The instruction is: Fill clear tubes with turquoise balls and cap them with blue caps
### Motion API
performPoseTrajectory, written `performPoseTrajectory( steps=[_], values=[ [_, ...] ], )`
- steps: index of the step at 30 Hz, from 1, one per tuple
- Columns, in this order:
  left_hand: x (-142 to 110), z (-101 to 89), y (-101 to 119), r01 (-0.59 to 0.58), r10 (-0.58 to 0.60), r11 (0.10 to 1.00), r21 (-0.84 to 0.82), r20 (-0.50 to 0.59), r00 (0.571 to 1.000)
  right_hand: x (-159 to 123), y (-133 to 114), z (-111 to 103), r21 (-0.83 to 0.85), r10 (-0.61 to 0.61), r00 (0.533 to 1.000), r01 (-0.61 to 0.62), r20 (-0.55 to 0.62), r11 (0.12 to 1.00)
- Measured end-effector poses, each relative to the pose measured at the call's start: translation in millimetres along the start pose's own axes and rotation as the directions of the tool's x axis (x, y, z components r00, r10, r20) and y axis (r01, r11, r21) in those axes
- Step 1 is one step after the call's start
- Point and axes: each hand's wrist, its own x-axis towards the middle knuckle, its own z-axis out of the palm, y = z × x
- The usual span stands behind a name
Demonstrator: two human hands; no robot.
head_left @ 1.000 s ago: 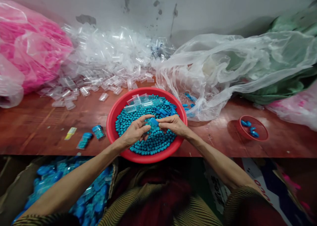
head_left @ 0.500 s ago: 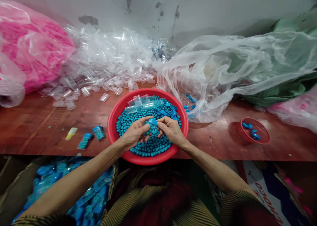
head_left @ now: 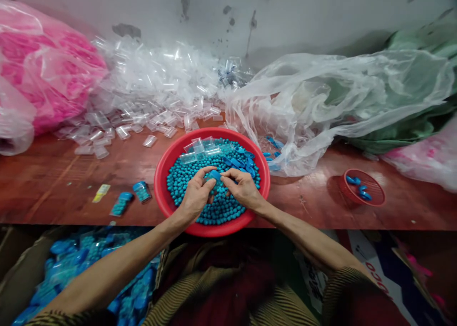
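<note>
Above a red basin [head_left: 160, 192] of small blue beads [head_left: 221, 215], my left hand [head_left: 196, 191] is closed round a small clear plastic container with a blue cap [head_left: 214, 175]. The fingers of my right hand [head_left: 243, 188] pinch at the right side of that cap. Part of the container is hidden behind my fingers. On the beads lie several empty clear containers [head_left: 198, 147] at the back left and loose blue caps [head_left: 246, 164] at the back right.
Filled blue-capped containers [head_left: 142, 192] stand left of the basin. Behind are a heap of clear containers [head_left: 153, 88], a pink-filled bag [head_left: 50, 69] and a clear plastic sheet [head_left: 296, 112]. A small red basket [head_left: 373, 192] is at right; a box of filled containers [head_left: 67, 269] sits below.
The blue cap and container have tilted and moved slightly left in my hands. My right hand has shifted a little left with them, its fingers curled closer.
</note>
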Motion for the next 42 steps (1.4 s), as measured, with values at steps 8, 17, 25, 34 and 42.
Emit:
performPoseTrajectory(
  steps=[8,17,25,34,42],
  values=[
    [4,-19.0,7,0.052,-0.07,0.996,0.073,0.281,0.957,19,-12,-34,0.19,0.105,0.953,-0.164,0.286,0.968],
    [-1,-10.6,4,-0.071,0.043,0.983,0.169,0.168,0.985,9,-16,-5,-0.312,-0.151,0.963,0.218,0.225,0.925],
    [1,-6.1,-1,-0.116,0.11,0.992,0.042,0.117,0.987,-7,-18,12,-0.711,-0.17,0.939,0.338,0.299,0.617],
    [-1,3.0,-3,-0.086,0.082,0.988,0.127,0.039,0.996,-9,-11,25,-0.827,-0.191,0.953,0.298,0.234,0.477],
    [0,-32.5,7,-0.206,0.186,0.851,0.483,0.088,0.978,-9,-13,26,-0.701,-0.083,0.931,0.323,0.354,0.635]
  ],
)
